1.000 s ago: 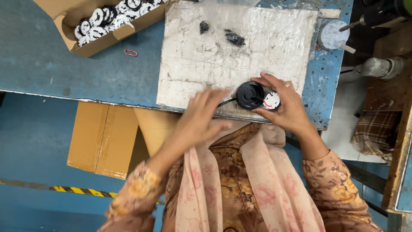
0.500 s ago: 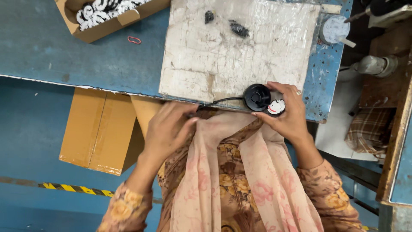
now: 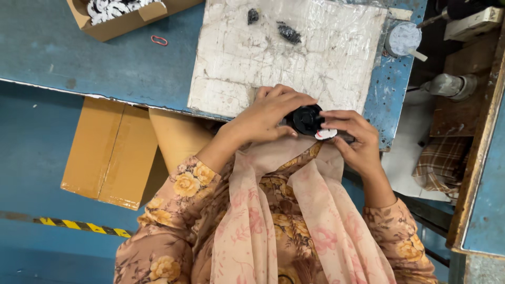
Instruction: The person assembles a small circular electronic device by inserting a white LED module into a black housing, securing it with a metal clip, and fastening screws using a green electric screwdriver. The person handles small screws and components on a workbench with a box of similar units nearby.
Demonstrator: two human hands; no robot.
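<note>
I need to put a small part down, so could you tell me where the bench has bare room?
Free: the blue table between the cardboard box and white board, apart from a red rubber band; also the board's middle, below two black bits. Crowded: the near edge, where the left hand and right hand hold a black round part.

You worked at a worn blue table running across the top of the frame, its paint chipped along the right edge. A white, cracked board lay on it at upper centre. Below the table at left, the blue floor showed a flattened cardboard sheet and a yellow-and-black striped line. A wooden frame stood at right.
</note>
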